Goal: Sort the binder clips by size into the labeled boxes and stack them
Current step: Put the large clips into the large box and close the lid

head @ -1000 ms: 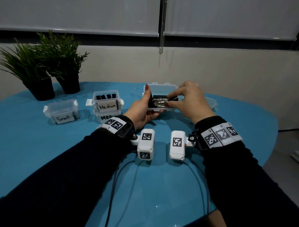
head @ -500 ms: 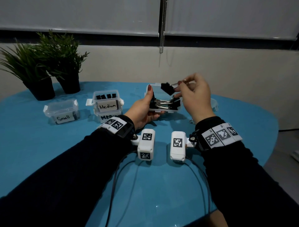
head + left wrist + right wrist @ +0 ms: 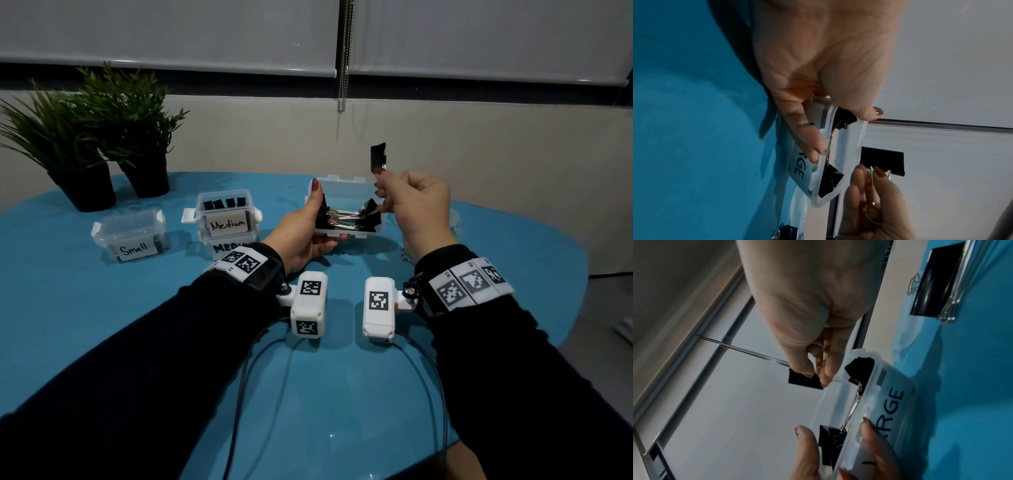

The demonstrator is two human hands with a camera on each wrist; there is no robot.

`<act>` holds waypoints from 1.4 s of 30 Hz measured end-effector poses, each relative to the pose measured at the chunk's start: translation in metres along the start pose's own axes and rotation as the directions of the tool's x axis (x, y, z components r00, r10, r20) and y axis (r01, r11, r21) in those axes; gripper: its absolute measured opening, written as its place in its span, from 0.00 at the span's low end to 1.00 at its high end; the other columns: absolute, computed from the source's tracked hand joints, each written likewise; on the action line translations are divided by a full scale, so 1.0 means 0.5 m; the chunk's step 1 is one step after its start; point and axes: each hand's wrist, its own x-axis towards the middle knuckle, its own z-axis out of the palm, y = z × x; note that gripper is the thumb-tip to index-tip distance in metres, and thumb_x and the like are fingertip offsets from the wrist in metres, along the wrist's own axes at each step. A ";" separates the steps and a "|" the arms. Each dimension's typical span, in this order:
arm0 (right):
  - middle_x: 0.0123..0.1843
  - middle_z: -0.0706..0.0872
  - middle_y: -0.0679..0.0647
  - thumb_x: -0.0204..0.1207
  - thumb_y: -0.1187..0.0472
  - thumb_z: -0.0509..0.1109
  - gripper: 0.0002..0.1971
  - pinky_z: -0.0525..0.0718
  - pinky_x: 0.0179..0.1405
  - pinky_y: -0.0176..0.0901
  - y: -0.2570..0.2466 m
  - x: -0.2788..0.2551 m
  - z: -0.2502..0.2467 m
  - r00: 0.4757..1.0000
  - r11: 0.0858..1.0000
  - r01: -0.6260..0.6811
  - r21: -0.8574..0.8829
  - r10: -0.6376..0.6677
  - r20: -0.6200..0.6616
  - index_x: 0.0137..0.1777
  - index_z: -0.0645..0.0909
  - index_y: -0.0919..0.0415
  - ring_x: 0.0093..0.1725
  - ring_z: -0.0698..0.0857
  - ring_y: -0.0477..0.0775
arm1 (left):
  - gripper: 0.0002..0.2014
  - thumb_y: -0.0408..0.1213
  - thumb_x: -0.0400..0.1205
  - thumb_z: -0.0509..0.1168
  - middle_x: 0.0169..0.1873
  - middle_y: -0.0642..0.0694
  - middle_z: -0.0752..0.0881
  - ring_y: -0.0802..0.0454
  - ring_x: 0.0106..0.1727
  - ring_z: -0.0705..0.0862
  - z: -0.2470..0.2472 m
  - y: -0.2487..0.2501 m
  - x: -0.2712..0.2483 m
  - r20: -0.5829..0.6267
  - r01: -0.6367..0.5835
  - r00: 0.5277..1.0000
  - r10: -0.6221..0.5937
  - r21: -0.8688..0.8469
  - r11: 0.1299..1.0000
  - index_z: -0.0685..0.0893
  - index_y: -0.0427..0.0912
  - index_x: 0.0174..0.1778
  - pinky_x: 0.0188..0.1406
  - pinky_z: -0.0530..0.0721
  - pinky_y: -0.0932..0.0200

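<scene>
The blue counter [image 3: 102, 325] spreads under both forearms. Well to the left of the left hand, 2 potted plants [image 3: 96, 137] stand at the counter's far edge. Nearer, just left of that hand's wrist, 2 clear boxes labeled Medium [image 3: 224, 219] sit stacked, the upper one lidless with a row of black clips standing in it; further left sits the closed Small box [image 3: 132, 236].

The left hand [image 3: 301, 236] grips the large box [image 3: 346, 198], an open clear box whose label shows the letters "RGE" in the wrist views. Its thumb hooks over the left rim and its fingers curl along the near wall over the label, so the box is held lifted and tilted toward the person. Inside lie several black binder clips [image 3: 346, 219], their silver handles crossing in the middle.

The right hand [image 3: 418, 209], just right of the box and partly in front of its right end, is curled closed, thumb and fingertips pinching the wire handles of 1 black binder clip [image 3: 377, 158]. That clip stands upright above the fingertips, clear of the box and over its right far corner.

Beyond the right hand, another black clip [image 3: 931, 285] with silver handles lies on the counter beside what looks like a clear lid [image 3: 904, 337].
</scene>
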 end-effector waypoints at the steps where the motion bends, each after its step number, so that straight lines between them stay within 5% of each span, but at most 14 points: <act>1: 0.27 0.83 0.61 0.74 0.65 0.78 0.19 0.84 0.33 0.49 0.005 0.002 -0.001 1.000 0.999 0.006 -0.033 -0.006 0.005 0.25 0.75 0.66 0.26 0.84 0.53 | 0.33 0.70 0.82 0.57 0.45 0.42 0.93 0.48 0.40 0.92 0.000 0.000 0.001 0.002 0.003 1.000 -0.003 0.000 1.000 0.85 0.40 0.56 0.23 0.84 0.64; 10: 0.33 0.89 0.71 0.73 0.68 0.79 0.22 0.87 0.27 0.48 0.015 0.002 0.005 0.998 0.994 0.046 -0.097 -0.042 0.047 0.28 0.67 0.60 0.34 0.93 0.60 | 0.32 0.70 0.81 0.59 0.44 0.43 0.93 0.46 0.40 0.92 0.004 0.004 -0.008 0.009 0.020 1.000 -0.020 0.016 1.000 0.84 0.41 0.55 0.24 0.85 0.64; 13: 0.30 0.87 0.68 0.73 0.61 0.80 0.22 0.86 0.29 0.53 0.017 0.004 0.004 0.995 0.971 0.102 -0.218 -0.099 0.028 0.28 0.70 0.66 0.30 0.90 0.59 | 0.31 0.69 0.81 0.60 0.45 0.43 0.93 0.46 0.41 0.92 0.004 0.002 -0.010 0.034 0.024 0.999 -0.025 0.036 0.999 0.85 0.42 0.55 0.26 0.85 0.63; 17: 0.22 0.74 0.64 0.71 0.53 0.82 0.28 0.80 0.29 0.49 0.017 0.003 0.001 0.978 0.916 0.208 -0.342 -0.193 0.078 0.21 0.70 0.66 0.24 0.70 0.53 | 0.26 0.65 0.83 0.62 0.46 0.42 0.93 0.47 0.40 0.92 0.006 0.001 -0.014 0.066 0.027 0.997 -0.031 0.061 0.998 0.86 0.42 0.53 0.24 0.84 0.65; 20: 0.26 0.81 0.71 0.69 0.58 0.83 0.28 0.88 0.35 0.56 0.013 -0.001 0.002 0.975 0.917 0.223 -0.330 -0.212 0.069 0.21 0.68 0.66 0.24 0.79 0.47 | 0.23 0.61 0.84 0.64 0.46 0.41 0.93 0.47 0.39 0.91 0.006 0.004 -0.016 0.072 0.035 0.997 -0.039 0.063 0.997 0.86 0.42 0.53 0.22 0.82 0.66; 25: 0.31 0.86 0.69 0.70 0.63 0.83 0.17 0.91 0.33 0.61 0.008 0.000 0.004 0.974 0.926 0.224 -0.304 -0.220 0.049 0.34 0.74 0.61 0.32 0.92 0.55 | 0.22 0.60 0.85 0.62 0.44 0.41 0.93 0.47 0.39 0.91 0.008 0.003 -0.016 0.061 0.030 0.998 -0.035 0.074 0.997 0.85 0.42 0.53 0.20 0.81 0.66; 30: 0.40 0.93 0.49 0.77 0.59 0.78 0.15 0.88 0.46 0.43 0.000 -0.006 0.003 0.957 0.878 0.288 -0.383 -0.250 0.148 0.60 0.78 0.54 0.41 0.91 0.44 | 0.21 0.58 0.86 0.62 0.43 0.40 0.93 0.47 0.37 0.91 0.005 0.003 -0.013 0.051 0.042 0.998 -0.045 0.057 0.997 0.84 0.41 0.53 0.21 0.83 0.66; 32: 0.43 0.93 0.48 0.78 0.58 0.76 0.08 0.88 0.50 0.44 0.003 -0.002 0.006 0.948 0.862 0.315 -0.397 -0.262 0.182 0.55 0.82 0.54 0.46 0.91 0.43 | 0.20 0.57 0.86 0.63 0.42 0.40 0.93 0.47 0.36 0.91 0.007 0.002 -0.012 0.058 0.050 0.997 -0.053 0.042 0.998 0.84 0.41 0.53 0.20 0.84 0.66; 34: 0.43 0.92 0.47 0.76 0.56 0.75 0.03 0.88 0.52 0.58 0.012 0.003 0.010 0.936 0.836 0.345 -0.426 -0.272 0.225 0.45 0.84 0.50 0.49 0.90 0.49 | 0.19 0.54 0.86 0.65 0.42 0.39 0.92 0.48 0.36 0.92 0.009 0.000 -0.012 0.086 0.058 0.994 -0.060 0.026 0.998 0.84 0.39 0.53 0.20 0.84 0.66; 42: 0.38 0.89 0.48 0.71 0.61 0.79 0.16 0.88 0.49 0.59 0.026 0.003 0.022 0.935 0.835 0.345 -0.428 -0.264 0.238 0.32 0.76 0.42 0.44 0.90 0.52 | 0.16 0.46 0.87 0.66 0.42 0.39 0.92 0.49 0.37 0.93 0.008 -0.002 -0.011 0.154 0.053 0.987 -0.054 0.013 0.999 0.82 0.34 0.58 0.23 0.86 0.67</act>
